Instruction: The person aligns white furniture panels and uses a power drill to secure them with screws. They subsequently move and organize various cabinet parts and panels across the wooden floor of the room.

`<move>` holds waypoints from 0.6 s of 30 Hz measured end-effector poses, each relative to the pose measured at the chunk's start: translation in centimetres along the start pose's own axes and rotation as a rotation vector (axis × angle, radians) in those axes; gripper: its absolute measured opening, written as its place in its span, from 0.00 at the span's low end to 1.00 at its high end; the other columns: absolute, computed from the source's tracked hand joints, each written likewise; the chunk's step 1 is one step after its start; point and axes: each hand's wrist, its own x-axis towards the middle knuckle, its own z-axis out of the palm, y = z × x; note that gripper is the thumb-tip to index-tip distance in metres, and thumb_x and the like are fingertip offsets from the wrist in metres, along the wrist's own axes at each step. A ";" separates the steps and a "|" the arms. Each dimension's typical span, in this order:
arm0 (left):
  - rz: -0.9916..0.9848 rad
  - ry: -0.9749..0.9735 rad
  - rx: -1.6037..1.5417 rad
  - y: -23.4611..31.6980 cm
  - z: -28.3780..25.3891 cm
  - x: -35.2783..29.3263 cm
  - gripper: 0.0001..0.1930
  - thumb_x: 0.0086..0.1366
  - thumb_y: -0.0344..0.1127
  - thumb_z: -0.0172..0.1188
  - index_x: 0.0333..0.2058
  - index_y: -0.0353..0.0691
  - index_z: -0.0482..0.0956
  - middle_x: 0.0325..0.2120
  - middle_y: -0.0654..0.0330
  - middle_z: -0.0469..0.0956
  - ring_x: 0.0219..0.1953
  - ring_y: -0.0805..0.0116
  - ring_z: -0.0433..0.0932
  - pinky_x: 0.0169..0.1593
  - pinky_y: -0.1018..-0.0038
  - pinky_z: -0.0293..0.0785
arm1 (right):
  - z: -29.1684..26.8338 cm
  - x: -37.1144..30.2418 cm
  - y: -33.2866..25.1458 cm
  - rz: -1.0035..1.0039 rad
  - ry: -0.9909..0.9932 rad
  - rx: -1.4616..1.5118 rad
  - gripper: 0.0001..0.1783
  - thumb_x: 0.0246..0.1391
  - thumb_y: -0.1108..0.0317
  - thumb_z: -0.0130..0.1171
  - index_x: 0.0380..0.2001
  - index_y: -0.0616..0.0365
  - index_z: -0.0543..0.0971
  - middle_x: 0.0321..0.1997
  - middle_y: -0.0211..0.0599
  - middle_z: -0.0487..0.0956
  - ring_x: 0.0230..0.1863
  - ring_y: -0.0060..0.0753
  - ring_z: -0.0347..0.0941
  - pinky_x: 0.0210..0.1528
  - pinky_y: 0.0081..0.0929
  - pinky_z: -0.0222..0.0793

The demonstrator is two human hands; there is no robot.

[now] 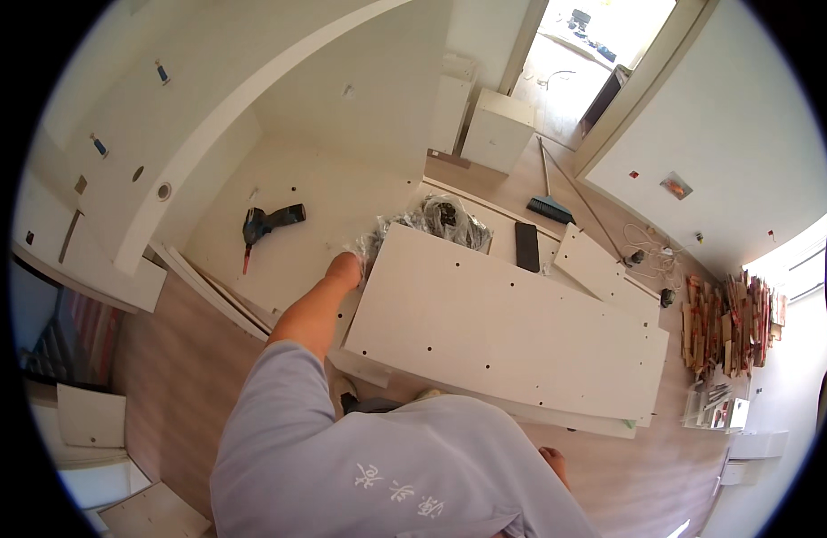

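My left hand reaches forward to the left end of a crumpled clear plastic bag with dark small parts in it. The hand touches the plastic, and its fingers are hidden there. A white panel with several drilled holes lies just right of my left hand. To the left, a dark cordless drill with a red-tipped bit lies on a pale board. My right hand hangs low beside my body, past the panel's near edge. Only part of it shows, and I see nothing in it.
A black phone-like slab lies behind the panel. A smaller white board rests at an angle to its right. A broom lies behind, near a doorway. Bundled wood strips stand at the right wall. A curved white panel rises at left.
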 end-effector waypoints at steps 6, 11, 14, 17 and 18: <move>-0.302 0.154 -1.151 -2.5 0.3 -1.5 0.04 0.66 0.29 0.62 0.39 0.39 0.81 0.34 0.55 0.84 0.35 0.58 0.85 0.38 0.65 0.83 | 0.3 1.7 3.9 -0.015 -0.046 -0.029 0.22 0.63 0.62 0.58 0.53 0.68 0.76 0.44 0.47 0.84 0.40 0.40 0.82 0.39 0.37 0.79; -0.436 0.150 -2.007 -4.6 1.3 -3.2 0.03 0.73 0.29 0.56 0.42 0.40 0.76 0.36 0.58 0.80 0.39 0.61 0.84 0.41 0.69 0.88 | 1.2 3.2 5.6 0.019 -0.050 -0.007 0.22 0.63 0.62 0.58 0.52 0.69 0.76 0.44 0.49 0.84 0.41 0.41 0.83 0.40 0.37 0.79; -0.427 0.119 -2.286 -5.7 1.0 -4.3 0.04 0.75 0.28 0.52 0.42 0.38 0.76 0.37 0.56 0.80 0.43 0.59 0.82 0.43 0.66 0.88 | 2.1 3.6 5.2 0.012 -0.029 0.020 0.22 0.63 0.62 0.58 0.52 0.70 0.76 0.44 0.50 0.84 0.41 0.42 0.83 0.41 0.38 0.80; -0.363 0.118 -2.438 -7.0 0.5 -5.4 0.06 0.75 0.30 0.52 0.42 0.38 0.77 0.37 0.54 0.81 0.42 0.58 0.83 0.46 0.65 0.87 | 3.7 3.4 4.0 -0.020 -0.015 0.064 0.22 0.63 0.62 0.58 0.51 0.71 0.76 0.44 0.51 0.84 0.41 0.42 0.83 0.42 0.38 0.80; -0.372 0.123 -2.456 -7.7 0.4 -5.7 0.06 0.75 0.30 0.51 0.43 0.38 0.77 0.37 0.55 0.80 0.41 0.59 0.82 0.47 0.63 0.86 | 4.2 3.0 3.4 -0.035 -0.010 0.080 0.22 0.63 0.62 0.58 0.51 0.71 0.76 0.44 0.52 0.84 0.41 0.42 0.83 0.42 0.38 0.80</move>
